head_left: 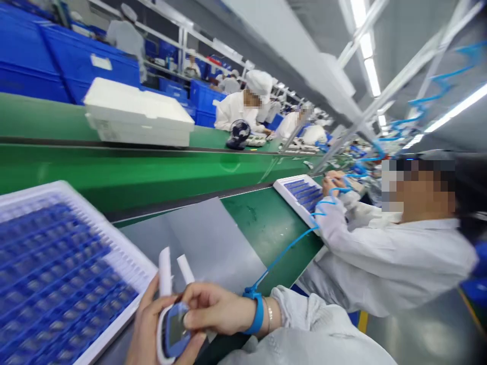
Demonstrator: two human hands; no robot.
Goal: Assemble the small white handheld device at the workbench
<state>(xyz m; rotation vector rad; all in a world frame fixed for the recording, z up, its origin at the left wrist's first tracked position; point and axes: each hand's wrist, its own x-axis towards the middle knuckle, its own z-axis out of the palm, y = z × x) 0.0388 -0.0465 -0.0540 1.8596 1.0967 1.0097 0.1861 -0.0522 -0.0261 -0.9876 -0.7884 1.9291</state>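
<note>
My left hand and my right hand both grip a small white device with a blue face and a dark screen at the bottom of the view. Two white strips stick up behind the device near my left fingers. A blue wrist strap with a coiled blue cord sits on my right wrist. A white tray with several blue parts lies just left of my hands on a grey mat.
A green conveyor belt runs behind the tray, carrying a white foam box. A co-worker in white works on my right at another tray. More people and blue crates stand beyond the belt.
</note>
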